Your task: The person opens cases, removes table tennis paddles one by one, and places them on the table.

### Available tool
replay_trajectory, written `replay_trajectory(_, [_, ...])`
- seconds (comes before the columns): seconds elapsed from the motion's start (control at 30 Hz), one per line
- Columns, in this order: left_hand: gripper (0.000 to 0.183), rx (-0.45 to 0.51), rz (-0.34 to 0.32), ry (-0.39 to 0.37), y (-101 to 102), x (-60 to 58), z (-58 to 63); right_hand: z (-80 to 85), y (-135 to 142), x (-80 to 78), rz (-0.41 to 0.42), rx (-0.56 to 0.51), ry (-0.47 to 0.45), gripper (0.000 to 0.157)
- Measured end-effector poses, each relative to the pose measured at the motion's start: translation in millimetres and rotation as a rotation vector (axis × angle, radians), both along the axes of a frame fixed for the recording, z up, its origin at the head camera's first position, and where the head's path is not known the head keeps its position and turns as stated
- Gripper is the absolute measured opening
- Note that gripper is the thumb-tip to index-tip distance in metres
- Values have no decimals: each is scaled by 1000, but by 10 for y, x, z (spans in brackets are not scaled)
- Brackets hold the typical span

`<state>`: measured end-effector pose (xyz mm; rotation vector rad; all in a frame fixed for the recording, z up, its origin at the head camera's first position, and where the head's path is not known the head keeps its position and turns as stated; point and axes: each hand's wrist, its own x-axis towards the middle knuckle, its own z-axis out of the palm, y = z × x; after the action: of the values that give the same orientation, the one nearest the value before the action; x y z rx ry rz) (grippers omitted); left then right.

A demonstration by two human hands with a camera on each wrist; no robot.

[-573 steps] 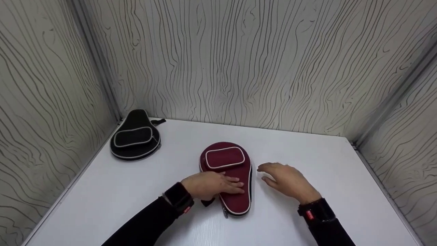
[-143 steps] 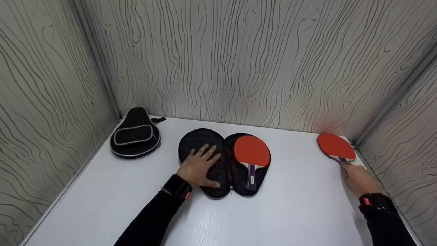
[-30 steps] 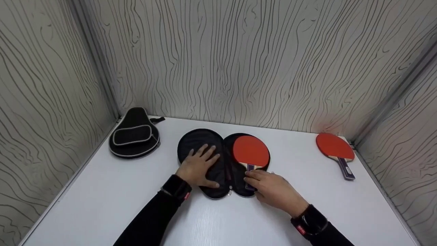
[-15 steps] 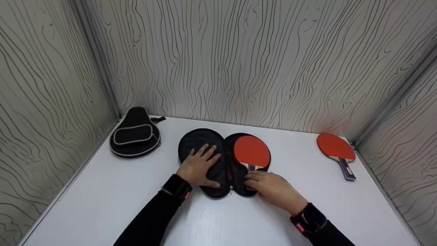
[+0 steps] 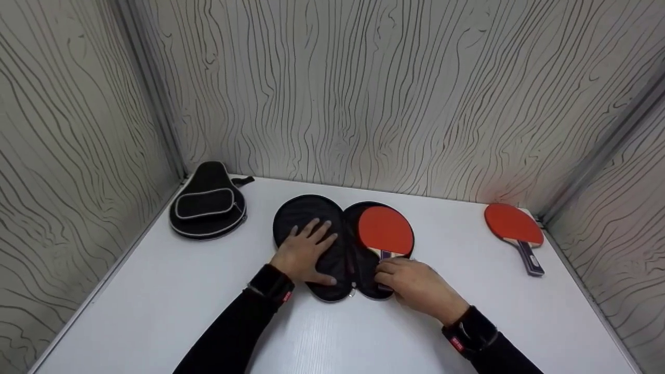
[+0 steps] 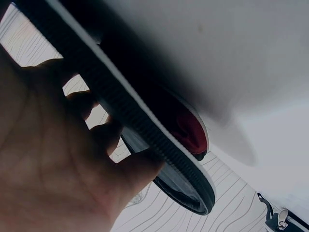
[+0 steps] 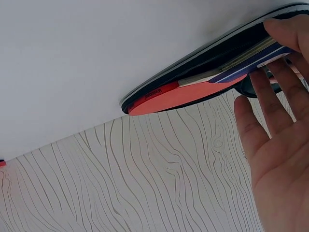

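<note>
A table tennis paddle case [image 5: 311, 213] lies unfolded on the table, its black lining facing up and part of its maroon outside [image 6: 186, 130] showing in the left wrist view. My left hand [image 5: 301, 254] rests on the left half with fingers spread. In the right half lies a table tennis paddle [image 5: 385, 228], red side up, handle toward me. My right hand [image 5: 418, 288] pinches this handle, fingers on top and thumb at its near side; the hand hides most of it. In the right wrist view the purple handle [image 7: 251, 65] sits between fingers and thumb.
Another red paddle [image 5: 514, 223] lies at the far right of the white table [image 5: 322, 337], near the wall. A black zipped paddle case [image 5: 208, 202] with a strap stands at the back left. Wood-patterned panels [image 5: 337, 93] enclose the back and sides.
Since 19.1 s ago, the maroon case has been unfolded and one paddle set at far right. Since 4.8 s ago, my right hand has left that paddle for the one in the case. Little differs over the last second.
</note>
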<state>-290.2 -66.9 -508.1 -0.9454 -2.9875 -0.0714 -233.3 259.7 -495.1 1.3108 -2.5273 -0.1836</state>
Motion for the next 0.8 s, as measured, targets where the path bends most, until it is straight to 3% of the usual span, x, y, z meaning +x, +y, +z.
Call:
replay_trajectory(0.37, [114,-8,-3,9,16,7,20,-5,9,-35,0,58,53,33])
replay_trajectory(0.8, [115,-28,6,14,10,5,1,-12,48,-38,6,48,81,33])
